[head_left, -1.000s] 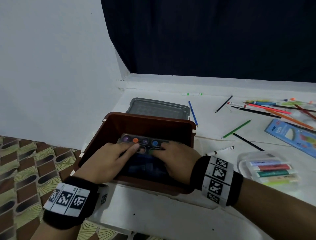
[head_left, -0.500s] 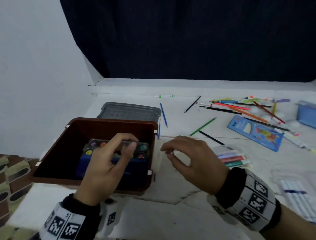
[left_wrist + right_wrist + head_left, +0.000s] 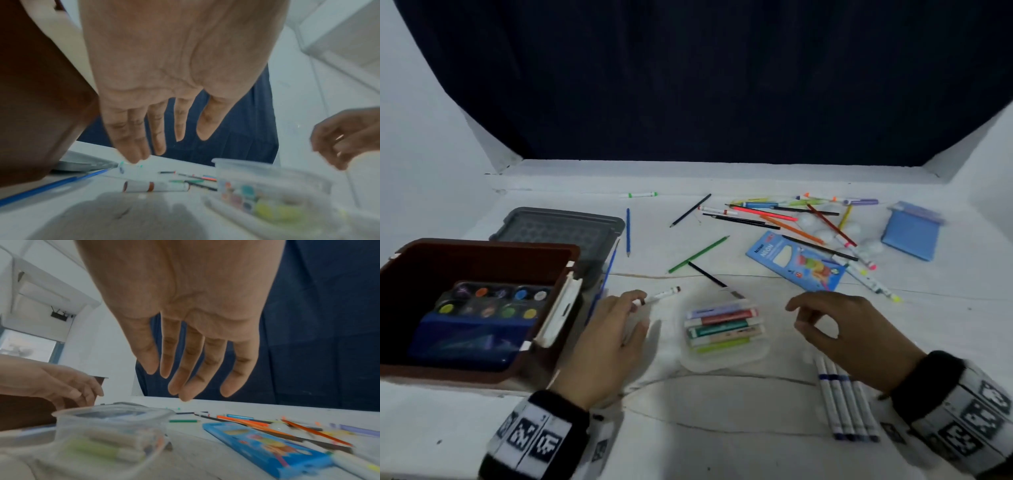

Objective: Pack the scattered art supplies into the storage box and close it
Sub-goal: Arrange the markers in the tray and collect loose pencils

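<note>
The brown storage box point(image 3: 482, 246) stands open at the left, with a paint palette point(image 3: 493, 301) lying on a blue case inside. Its grey lid point(image 3: 561, 229) lies behind it. My left hand point(image 3: 633, 315) hovers just right of the box with straight fingers point(image 3: 133, 146), holding nothing. Its tips are near the end of a white marker with a brown cap point(image 3: 664, 294). A clear tub of markers point(image 3: 722, 329) sits between my hands. My right hand point(image 3: 801, 317) hangs to the tub's right, its loosely bent fingers point(image 3: 185, 378) empty.
A bundle of white markers point(image 3: 846, 401) lies by my right wrist. Several pencils and markers point(image 3: 774, 219) are scattered at the back right beside a blue neon pack point(image 3: 796, 262) and a blue pouch point(image 3: 911, 233). A green pencil point(image 3: 698, 255) and a blue pencil point(image 3: 628, 233) lie mid-table.
Both hands have left the paint palette in the box and moved right, over the table on either side of the marker tub. The head view has swung right.
</note>
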A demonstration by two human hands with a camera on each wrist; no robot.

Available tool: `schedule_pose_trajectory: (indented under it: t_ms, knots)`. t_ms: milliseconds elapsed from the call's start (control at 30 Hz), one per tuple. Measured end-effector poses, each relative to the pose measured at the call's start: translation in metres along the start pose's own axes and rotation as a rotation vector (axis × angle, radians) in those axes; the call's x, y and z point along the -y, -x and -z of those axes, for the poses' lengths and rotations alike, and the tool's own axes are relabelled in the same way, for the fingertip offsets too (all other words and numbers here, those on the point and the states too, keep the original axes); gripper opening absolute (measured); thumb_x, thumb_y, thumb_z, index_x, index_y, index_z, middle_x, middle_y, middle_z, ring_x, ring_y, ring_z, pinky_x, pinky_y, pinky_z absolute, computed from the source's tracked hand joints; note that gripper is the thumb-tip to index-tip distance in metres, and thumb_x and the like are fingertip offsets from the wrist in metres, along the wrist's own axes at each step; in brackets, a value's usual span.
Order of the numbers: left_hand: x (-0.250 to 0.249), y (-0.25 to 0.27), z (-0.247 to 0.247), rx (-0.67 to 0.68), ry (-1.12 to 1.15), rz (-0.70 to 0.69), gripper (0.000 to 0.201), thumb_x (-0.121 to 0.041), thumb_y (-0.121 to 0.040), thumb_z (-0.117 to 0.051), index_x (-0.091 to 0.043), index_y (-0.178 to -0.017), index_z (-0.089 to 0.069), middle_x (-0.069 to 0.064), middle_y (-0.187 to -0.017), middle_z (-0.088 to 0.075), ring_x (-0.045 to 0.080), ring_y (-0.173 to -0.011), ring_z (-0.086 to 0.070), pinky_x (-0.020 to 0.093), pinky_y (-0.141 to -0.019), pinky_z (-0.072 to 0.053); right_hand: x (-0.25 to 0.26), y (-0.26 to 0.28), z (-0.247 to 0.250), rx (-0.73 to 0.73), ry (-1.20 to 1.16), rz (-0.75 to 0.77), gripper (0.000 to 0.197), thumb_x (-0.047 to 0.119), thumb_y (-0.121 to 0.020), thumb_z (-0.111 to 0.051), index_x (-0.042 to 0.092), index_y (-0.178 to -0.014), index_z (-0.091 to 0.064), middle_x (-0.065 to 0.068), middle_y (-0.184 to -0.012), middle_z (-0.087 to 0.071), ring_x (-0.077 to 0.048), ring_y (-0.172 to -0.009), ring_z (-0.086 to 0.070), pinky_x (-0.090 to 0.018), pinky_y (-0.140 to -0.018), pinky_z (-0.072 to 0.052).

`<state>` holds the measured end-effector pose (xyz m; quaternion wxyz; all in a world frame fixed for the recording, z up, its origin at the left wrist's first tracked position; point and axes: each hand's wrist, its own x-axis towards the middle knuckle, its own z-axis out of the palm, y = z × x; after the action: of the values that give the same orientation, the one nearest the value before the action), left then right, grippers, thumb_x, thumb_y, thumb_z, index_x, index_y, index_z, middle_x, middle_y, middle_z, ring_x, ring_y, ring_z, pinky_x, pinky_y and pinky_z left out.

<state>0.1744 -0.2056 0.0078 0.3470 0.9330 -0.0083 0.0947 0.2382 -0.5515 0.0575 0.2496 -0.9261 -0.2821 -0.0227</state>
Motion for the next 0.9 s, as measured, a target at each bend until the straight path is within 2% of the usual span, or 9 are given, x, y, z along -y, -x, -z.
schedule_pose_trajectory:
  t_ms: [100, 167, 267, 433, 567, 700, 733, 833, 900]
  knots:
    - [0.012, -0.023, -0.017, 0.123, -0.221, 0.132, 0.065, -0.042, -0.085, -0.044, -0.012, -0.143, -0.048, 0.011, -0.132, -0.055, 0.032, -0.125, -0.050, 0.043, -0.106, -0.041, -0.039, 0.008, 0.009, 0.108, 0.064, -0.071, 0.016, 0.036, -0.089, -0.062, 0.039, -0.105, -0.061, 0.022, -0.087, -0.059, 0.000, -0.084, -0.058, -0.029, -0.080, -0.051]
    - [0.018, -0.042, -0.022, 0.229, -0.361, 0.202, 0.066, -0.034, -0.084, -0.039, -0.014, -0.146, -0.044, 0.014, -0.134, -0.052, 0.037, -0.126, -0.049, 0.044, -0.107, -0.039, -0.058, 0.013, 0.011, 0.212, 0.129, -0.100, 0.019, 0.041, -0.091, -0.057, 0.040, -0.111, -0.058, 0.022, -0.093, -0.056, -0.001, -0.089, -0.055, -0.031, -0.087, -0.048]
    - [0.024, -0.062, -0.027, 0.319, -0.546, 0.237, 0.058, -0.029, -0.085, -0.040, -0.029, -0.143, -0.045, 0.007, -0.130, -0.054, 0.033, -0.120, -0.054, 0.045, -0.102, -0.045, -0.077, 0.019, 0.014, 0.377, 0.275, -0.128, 0.028, 0.044, -0.095, -0.049, 0.041, -0.123, -0.050, 0.018, -0.110, -0.053, -0.002, -0.104, -0.048, -0.030, -0.098, -0.041]
    - [0.022, -0.072, -0.035, 0.201, -0.631, 0.235, 0.040, -0.015, -0.093, -0.051, -0.033, -0.127, -0.059, 0.004, -0.119, -0.059, 0.027, -0.110, -0.060, 0.035, -0.087, -0.049, -0.090, 0.021, 0.010, 0.493, 0.310, -0.138, 0.030, 0.045, -0.095, -0.047, 0.039, -0.125, -0.049, 0.012, -0.121, -0.046, -0.008, -0.112, -0.047, -0.031, -0.099, -0.041]
    - [0.014, -0.073, -0.031, 0.127, -0.447, 0.258, 0.025, -0.012, -0.090, -0.059, -0.024, -0.108, -0.071, 0.004, -0.107, -0.068, 0.026, -0.101, -0.064, 0.028, -0.084, -0.046, -0.093, 0.017, 0.005, 0.494, 0.257, -0.128, 0.026, 0.041, -0.097, -0.046, 0.033, -0.120, -0.056, 0.010, -0.118, -0.046, -0.008, -0.104, -0.052, -0.028, -0.093, -0.044]
    - [-0.013, -0.067, -0.018, -0.109, -0.249, 0.173, 0.028, 0.001, -0.084, -0.064, -0.019, -0.101, -0.076, 0.010, -0.092, -0.069, 0.026, -0.080, -0.068, 0.034, -0.083, -0.054, -0.094, 0.017, 0.004, 0.471, 0.202, -0.161, 0.022, 0.039, -0.097, -0.048, 0.033, -0.116, -0.057, 0.011, -0.115, -0.048, -0.007, -0.100, -0.053, -0.026, -0.091, -0.046]
    - [-0.023, -0.064, -0.014, -0.171, -0.195, 0.139, 0.026, 0.000, -0.086, -0.066, -0.020, -0.101, -0.076, 0.007, -0.091, -0.069, 0.022, -0.077, -0.067, 0.032, -0.081, -0.055, -0.094, 0.018, 0.004, 0.456, 0.178, -0.173, 0.021, 0.037, -0.097, -0.049, 0.032, -0.115, -0.057, 0.011, -0.114, -0.049, -0.007, -0.100, -0.053, -0.026, -0.091, -0.045]
    - [-0.063, -0.053, -0.003, -0.256, 0.059, 0.037, 0.023, -0.007, -0.090, -0.069, -0.022, -0.106, -0.075, -0.001, -0.097, -0.066, 0.008, -0.082, -0.065, 0.008, -0.076, -0.049, -0.094, 0.020, 0.009, 0.389, 0.083, -0.217, 0.022, 0.029, -0.096, -0.053, 0.029, -0.118, -0.058, 0.010, -0.113, -0.058, -0.008, -0.102, -0.056, -0.025, -0.094, -0.044]
    - [-0.091, -0.046, -0.001, -0.258, 0.231, -0.019, 0.023, -0.010, -0.090, -0.069, -0.023, -0.109, -0.074, -0.004, -0.099, -0.067, 0.005, -0.086, -0.066, 0.006, -0.076, -0.048, -0.099, 0.023, 0.012, 0.328, 0.043, -0.228, 0.024, 0.023, -0.096, -0.055, 0.027, -0.119, -0.060, 0.010, -0.114, -0.064, -0.008, -0.104, -0.059, -0.024, -0.096, -0.044]
